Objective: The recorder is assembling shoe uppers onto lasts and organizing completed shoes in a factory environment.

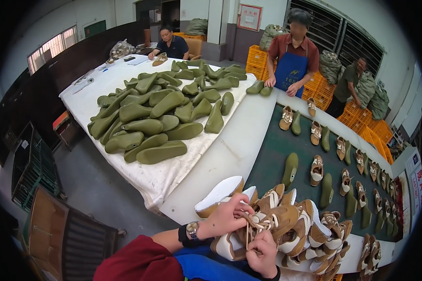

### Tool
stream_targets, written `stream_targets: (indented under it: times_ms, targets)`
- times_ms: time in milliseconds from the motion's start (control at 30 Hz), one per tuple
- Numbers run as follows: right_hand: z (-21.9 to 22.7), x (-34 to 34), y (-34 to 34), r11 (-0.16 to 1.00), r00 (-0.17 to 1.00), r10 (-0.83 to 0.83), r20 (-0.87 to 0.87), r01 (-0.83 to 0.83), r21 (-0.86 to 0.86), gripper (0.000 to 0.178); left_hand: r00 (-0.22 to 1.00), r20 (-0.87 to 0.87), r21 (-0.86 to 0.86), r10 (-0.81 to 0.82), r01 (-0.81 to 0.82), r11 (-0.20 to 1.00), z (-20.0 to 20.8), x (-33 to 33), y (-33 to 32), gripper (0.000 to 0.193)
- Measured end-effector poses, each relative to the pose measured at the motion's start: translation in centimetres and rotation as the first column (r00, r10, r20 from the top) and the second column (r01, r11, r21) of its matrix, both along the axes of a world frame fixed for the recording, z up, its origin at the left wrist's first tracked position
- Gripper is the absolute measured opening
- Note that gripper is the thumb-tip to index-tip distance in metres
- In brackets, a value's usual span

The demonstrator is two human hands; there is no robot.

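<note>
At the near end of the bench my left hand point(222, 219), with a watch at its wrist, is closed on a cream shoelace point(248, 236). Lower and to its right, my right hand point(263, 256) also has its fingers closed round the lacing. The laces belong to a tan and white sneaker point(284, 219) lying among other shoes, partly hidden by my hands. Just beyond my left hand, a shoe with a white sole point(220, 193) lies on its side. More tan and white sneakers point(330, 232) are heaped right of my hands.
A dark green conveyor belt point(276, 154) carries sneakers and green shoe lasts in rows. Many green lasts point(147, 126) are piled on the white-covered table point(166, 180). Across the bench stands a person in a blue apron point(290, 70); two more people are farther back. Orange crates point(258, 58) are stacked behind.
</note>
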State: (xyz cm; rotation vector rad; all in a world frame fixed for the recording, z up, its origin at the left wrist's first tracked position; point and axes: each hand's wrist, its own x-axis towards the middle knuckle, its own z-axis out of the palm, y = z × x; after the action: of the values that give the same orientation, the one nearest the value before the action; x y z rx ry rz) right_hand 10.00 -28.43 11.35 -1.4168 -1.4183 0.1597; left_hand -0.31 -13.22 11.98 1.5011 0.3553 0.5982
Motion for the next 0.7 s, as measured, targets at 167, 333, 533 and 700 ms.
stream_targets:
  times_ms: [167,333,533,700]
  targets:
    - [0.0,-0.4,-0.2,0.979,0.967,-0.204,-0.154,0.198,-0.054,0.011,0.995,0.069,0.735,-0.072,-0.001,0.678,-1.2,0.2,0.4,0.035]
    - [2.0,0.1,0.5,0.839,0.826,-0.544,0.147,0.536,0.095,0.015,0.997,-0.014,0.867,-0.074,0.049,0.497,-0.1,1.5,-1.9,0.028]
    - [2.2,0.3,0.0,0.927,0.922,-0.374,0.101,0.372,0.033,0.023,0.995,0.083,0.878,0.053,-0.098,0.468,2.3,1.3,-2.8,0.024]
    - [2.8,0.5,-1.8,0.935,0.933,-0.354,0.057,0.352,0.041,0.029,0.994,0.087,0.89,-0.068,-0.047,0.453,2.3,2.7,-2.9,0.017]
